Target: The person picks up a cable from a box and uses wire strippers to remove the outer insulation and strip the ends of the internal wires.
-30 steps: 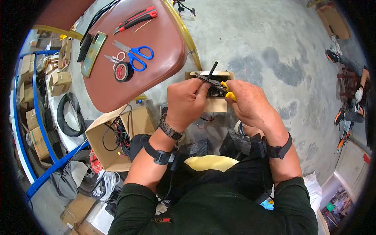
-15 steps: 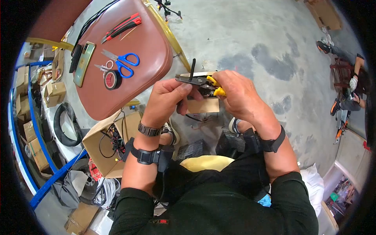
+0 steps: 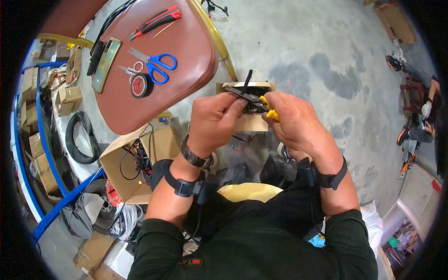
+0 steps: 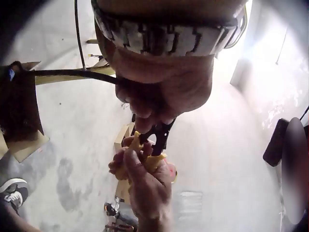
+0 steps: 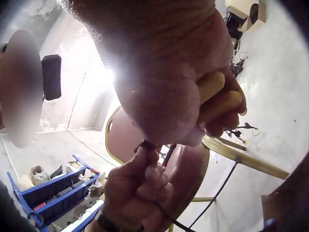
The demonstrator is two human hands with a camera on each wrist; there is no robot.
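Yellow-handled pliers with dark jaws are gripped by my right hand; in the right wrist view the fingers curl round the yellow handles. My left hand pinches a black cable close to the jaws, and the cable's end sticks up past them. In the left wrist view a length of black cable runs off from the left hand. The fingers hide whether the jaws are closed on the cable.
A brown chair seat holds blue scissors, black tape, a red-black cutter and a phone. An open box stands beneath the hands, a box of wires at left. Another person is at far right.
Over the last second the pliers and cable shift left with both hands, then come back right. The left fingers, spread more half a second ago, are bunched near the jaws again.
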